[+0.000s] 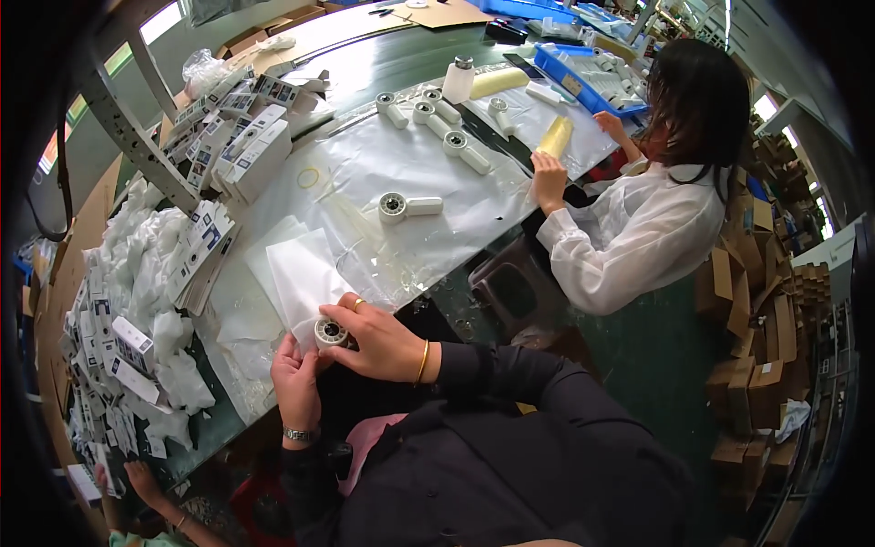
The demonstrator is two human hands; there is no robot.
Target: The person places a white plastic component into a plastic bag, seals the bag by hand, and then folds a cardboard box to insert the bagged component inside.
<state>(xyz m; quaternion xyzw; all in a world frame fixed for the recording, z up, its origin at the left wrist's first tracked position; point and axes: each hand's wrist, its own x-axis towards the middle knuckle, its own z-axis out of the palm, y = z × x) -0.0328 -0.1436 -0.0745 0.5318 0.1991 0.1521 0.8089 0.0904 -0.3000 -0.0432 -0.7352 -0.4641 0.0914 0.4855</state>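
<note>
Labels: the printed cartons (251, 150) stacked at the far left of your surface (419, 46) carry dark panels and small product pictures; lettering is too small to make out. A leaning stack of flat printed boxes (196, 260) nearer you bears similar dark blocks, also illegible.

Position of the piece: the white round-headed device (331, 334) is between your two hands, at the near edge of the surface, its ringed face with the dark centre turned up. Your right hand (378, 345) comes in from the right, fingers curved over the head's upper and right rim, pinching it. Your left hand (296, 378) is at the head's lower left, fingers drawn together on the lower edge of a white sheet (310, 273), just beside the rim. The sheet extends away from you onto the surface. The device's handle is hidden; you cannot tell from here whether it lies inside the sheet.

Surroundings: a like device (394, 208) lies beyond your right hand, handle pointing right. More lie farther off, near a white bottle (458, 80). To your right, a co-worker's hand (549, 182) holds a yellow piece (555, 138).
</note>
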